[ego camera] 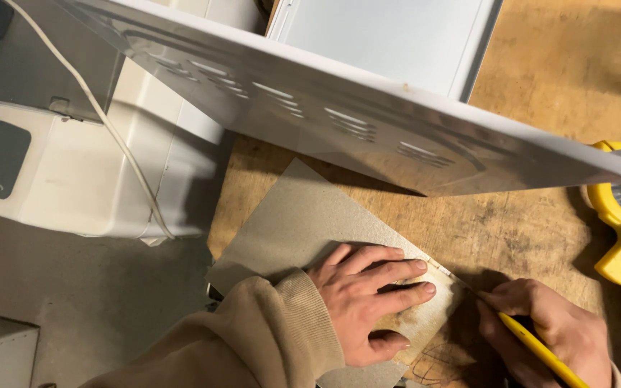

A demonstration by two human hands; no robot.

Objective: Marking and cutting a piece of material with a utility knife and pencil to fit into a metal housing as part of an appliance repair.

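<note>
My left hand [368, 298] lies flat, fingers spread, on a grey sheet of thin board [296, 215] that rests on a worn wooden workbench [526, 223]. A smaller piece with a brownish scorched patch [425, 320] sits under my fingertips on the sheet. My right hand [548, 338] grips a yellow pencil-like tool [537, 345], its tip [461, 282] touching the right edge of the smaller piece. A beige sleeve covers my left forearm.
A white metal cover with vent slots [368, 122] leans tilted above the bench. A white appliance body [80, 172] with a white cord [109, 122] stands at the left. A yellow and black clamp [616, 237] lies at the right edge. Grey floor shows at lower left.
</note>
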